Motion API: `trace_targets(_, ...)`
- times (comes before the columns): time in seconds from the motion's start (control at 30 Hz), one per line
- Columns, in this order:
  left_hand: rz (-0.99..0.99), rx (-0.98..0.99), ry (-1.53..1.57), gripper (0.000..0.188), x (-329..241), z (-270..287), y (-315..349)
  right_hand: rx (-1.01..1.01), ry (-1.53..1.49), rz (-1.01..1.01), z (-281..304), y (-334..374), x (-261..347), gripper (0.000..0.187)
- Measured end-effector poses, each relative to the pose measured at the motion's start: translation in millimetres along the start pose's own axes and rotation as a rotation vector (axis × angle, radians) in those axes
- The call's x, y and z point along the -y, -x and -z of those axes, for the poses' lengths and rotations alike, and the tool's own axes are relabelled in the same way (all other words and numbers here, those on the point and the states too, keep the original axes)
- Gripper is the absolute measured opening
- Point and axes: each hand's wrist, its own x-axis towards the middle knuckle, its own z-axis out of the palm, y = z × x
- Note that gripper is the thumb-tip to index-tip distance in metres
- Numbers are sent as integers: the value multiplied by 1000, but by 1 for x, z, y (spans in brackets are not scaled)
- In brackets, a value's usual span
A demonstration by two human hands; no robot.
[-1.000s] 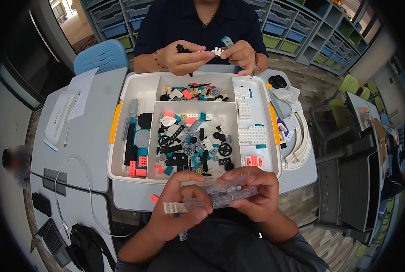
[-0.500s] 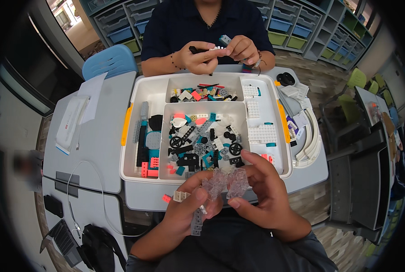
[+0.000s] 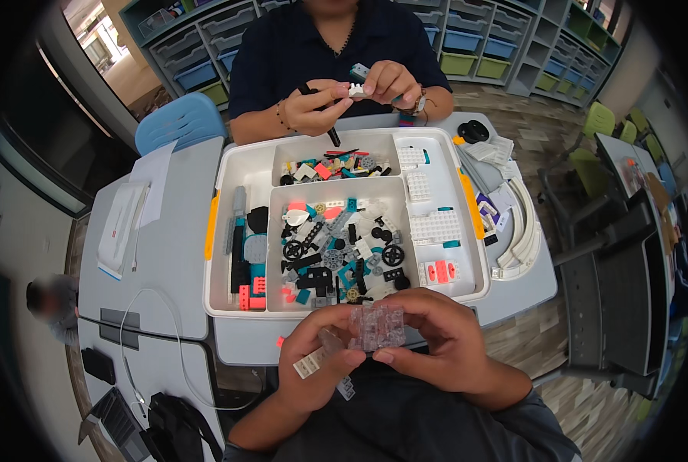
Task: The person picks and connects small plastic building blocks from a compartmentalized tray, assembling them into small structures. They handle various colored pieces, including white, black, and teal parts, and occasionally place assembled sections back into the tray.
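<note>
Pinching a clear studded brick assembly [image 3: 376, 327] from both sides, the left hand [image 3: 321, 354] and right hand [image 3: 436, 339] hide its lower edge, each grip clenched on it, fingers curled, low over the near table [image 3: 167, 262] edge. Beyond lies the white sorting tray [image 3: 344, 223]; across it another person's hands [image 3: 352, 92] work small pieces too tiny to tell.

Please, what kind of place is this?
Probably a classroom or school workshop. Shelves of coloured storage bins line the far wall, small chairs stand around grey tables, and a white sorting tray of building-kit parts sits between two people.
</note>
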Motion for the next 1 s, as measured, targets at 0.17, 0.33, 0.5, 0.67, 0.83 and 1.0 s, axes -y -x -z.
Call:
trace_targets(0.17,-76,9,-110,47,-1,-1,2,11,55,6,0,3,4,54)
trace_targets(0.33,-66,8,-119,48,-1,-2,2,11,97,14,0,4,8,53)
trace_targets(0.5,-58,32,-158,48,0,2,3,65,240,43,5,0,21,52)
trace_targets(0.67,-30,38,-197,48,0,2,2,49,286,63,7,1,23,51)
trace_targets(0.83,-23,28,-212,45,-4,-3,1,34,265,51,7,4,17,51)
trace_targets(1.0,-86,21,-256,43,2,2,6,61,288,55,5,5,17,51)
